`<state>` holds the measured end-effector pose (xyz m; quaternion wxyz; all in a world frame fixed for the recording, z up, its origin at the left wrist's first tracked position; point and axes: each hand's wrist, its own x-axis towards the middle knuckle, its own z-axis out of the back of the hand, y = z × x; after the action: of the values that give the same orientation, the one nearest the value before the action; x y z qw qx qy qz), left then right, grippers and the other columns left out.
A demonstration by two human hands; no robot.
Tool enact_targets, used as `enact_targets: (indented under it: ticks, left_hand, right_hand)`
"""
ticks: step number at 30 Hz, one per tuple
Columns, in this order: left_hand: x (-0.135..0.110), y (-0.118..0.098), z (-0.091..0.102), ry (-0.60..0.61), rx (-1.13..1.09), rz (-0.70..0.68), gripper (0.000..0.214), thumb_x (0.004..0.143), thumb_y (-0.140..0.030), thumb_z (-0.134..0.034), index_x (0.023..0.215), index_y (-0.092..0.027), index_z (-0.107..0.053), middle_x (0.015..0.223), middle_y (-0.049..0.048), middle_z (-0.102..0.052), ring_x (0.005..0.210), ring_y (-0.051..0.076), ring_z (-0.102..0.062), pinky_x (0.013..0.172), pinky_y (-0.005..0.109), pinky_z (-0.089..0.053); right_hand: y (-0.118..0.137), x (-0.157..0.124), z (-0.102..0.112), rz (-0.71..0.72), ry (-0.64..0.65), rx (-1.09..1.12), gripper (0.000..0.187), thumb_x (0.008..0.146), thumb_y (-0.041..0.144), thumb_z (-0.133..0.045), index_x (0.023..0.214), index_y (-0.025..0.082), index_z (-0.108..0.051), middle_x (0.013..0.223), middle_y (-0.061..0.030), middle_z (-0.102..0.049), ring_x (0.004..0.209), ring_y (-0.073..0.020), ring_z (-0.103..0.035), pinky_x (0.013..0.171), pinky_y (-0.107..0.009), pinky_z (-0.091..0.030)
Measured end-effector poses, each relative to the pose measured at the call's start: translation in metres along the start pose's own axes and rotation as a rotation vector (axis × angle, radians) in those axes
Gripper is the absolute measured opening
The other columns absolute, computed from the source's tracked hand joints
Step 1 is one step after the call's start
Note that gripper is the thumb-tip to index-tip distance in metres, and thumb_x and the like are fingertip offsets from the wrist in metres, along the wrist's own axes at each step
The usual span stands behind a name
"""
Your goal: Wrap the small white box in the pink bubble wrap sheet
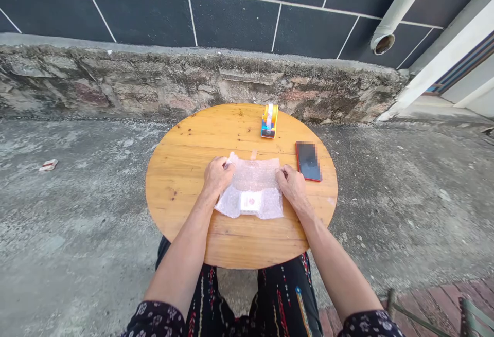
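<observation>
A sheet of clear bubble wrap (254, 175) lies spread on the round wooden table (185, 172). On its near part rests a small white box (250, 202) with a reddish mark on top. My left hand (218, 176) pinches the sheet's left edge near the far corner, fingers closed. At the opposite edge, my right hand (292, 182) grips the wrap with curled fingers. Just beyond the far edge of the wrap, a short strip of tape (253, 155) sticks to the wood.
A yellow and blue tape dispenser (269, 121) stands near the table's far edge. To the right of my right hand lies a phone (309, 161) in a red case. Beyond the table runs a stone wall base (154, 82); a pipe (386, 38) hangs at upper right.
</observation>
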<state>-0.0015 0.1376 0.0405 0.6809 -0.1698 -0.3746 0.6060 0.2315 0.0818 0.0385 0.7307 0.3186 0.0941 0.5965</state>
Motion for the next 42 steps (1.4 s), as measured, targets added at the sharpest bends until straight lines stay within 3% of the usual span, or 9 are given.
enact_targets:
  ticks: [12,19,24,28,31,35,39,42]
  left_hand:
    - [0.005,0.006,0.0,-0.056,-0.042,0.042,0.033,0.075,-0.034,-0.055,0.054,-0.02,-0.034,0.063,-0.0023,-0.042,0.062,0.014,-0.042,0.06,0.028,-0.031]
    - [0.006,0.009,0.0,-0.012,-0.056,0.037,0.025,0.075,-0.036,-0.056,0.057,-0.02,-0.049,0.066,-0.0011,-0.052,0.066,0.015,-0.05,0.064,0.028,-0.036]
    - [0.005,0.011,-0.002,0.004,-0.04,0.039,0.018,0.074,-0.031,-0.055,0.059,-0.02,-0.055,0.073,0.0008,-0.058,0.071,0.016,-0.054,0.066,0.028,-0.039]
    - [0.005,0.012,-0.003,-0.009,-0.009,0.044,0.017,0.073,-0.027,-0.054,0.058,-0.021,-0.052,0.071,0.001,-0.057,0.072,0.017,-0.053,0.066,0.028,-0.038]
    - [0.006,0.012,-0.003,-0.009,0.006,0.046,0.017,0.073,-0.026,-0.053,0.057,-0.021,-0.051,0.071,0.0008,-0.056,0.073,0.017,-0.053,0.066,0.028,-0.038]
    - [0.006,0.011,-0.003,-0.007,0.008,0.055,0.017,0.073,-0.025,-0.053,0.057,-0.021,-0.05,0.071,0.0008,-0.056,0.072,0.017,-0.053,0.066,0.028,-0.038]
    - [0.007,0.012,-0.002,0.001,-0.007,0.065,0.017,0.074,-0.026,-0.053,0.058,-0.02,-0.052,0.072,0.0011,-0.056,0.071,0.017,-0.052,0.066,0.028,-0.038]
    - [0.007,0.013,0.0,0.009,-0.02,0.063,0.017,0.073,-0.027,-0.053,0.057,-0.02,-0.052,0.071,0.0006,-0.056,0.069,0.016,-0.052,0.064,0.027,-0.038]
  right_hand:
    - [-0.002,0.011,-0.001,-0.024,-0.027,-0.093,0.027,0.091,0.04,-0.047,0.082,0.022,-0.065,0.076,-0.0031,-0.07,0.069,-0.0178,-0.059,0.059,-0.026,-0.028]
    - [-0.003,0.014,-0.005,-0.02,-0.034,-0.128,0.025,0.092,0.034,-0.047,0.089,0.021,-0.069,0.086,-0.0073,-0.072,0.075,-0.0201,-0.061,0.061,-0.027,-0.03]
    - [-0.004,0.01,-0.002,0.007,-0.071,-0.054,0.028,0.092,0.033,-0.043,0.102,0.021,-0.067,0.099,-0.0067,-0.073,0.086,-0.0214,-0.064,0.07,-0.029,-0.04]
    - [0.0,0.001,0.011,0.051,-0.111,0.26,0.032,0.09,0.039,-0.046,0.1,0.017,-0.066,0.092,-0.007,-0.072,0.08,-0.02,-0.064,0.073,-0.03,-0.046]
    - [0.01,-0.007,0.025,0.143,0.064,0.438,0.034,0.088,0.045,-0.05,0.095,0.016,-0.067,0.092,-0.0064,-0.072,0.083,-0.0197,-0.064,0.074,-0.029,-0.046]
    - [0.024,-0.016,0.036,0.196,0.353,0.359,0.034,0.084,0.045,-0.057,0.101,0.018,-0.068,0.103,-0.0066,-0.072,0.093,-0.0217,-0.063,0.08,-0.032,-0.046]
    - [0.032,-0.022,0.039,0.215,0.406,0.34,0.024,0.081,0.034,-0.064,0.1,0.02,-0.069,0.101,-0.0058,-0.073,0.093,-0.0211,-0.064,0.084,-0.034,-0.047]
    - [0.037,-0.033,0.05,0.411,0.435,0.431,0.016,0.087,0.03,-0.058,0.093,0.021,-0.071,0.093,-0.0039,-0.071,0.089,-0.0176,-0.065,0.084,-0.032,-0.048]
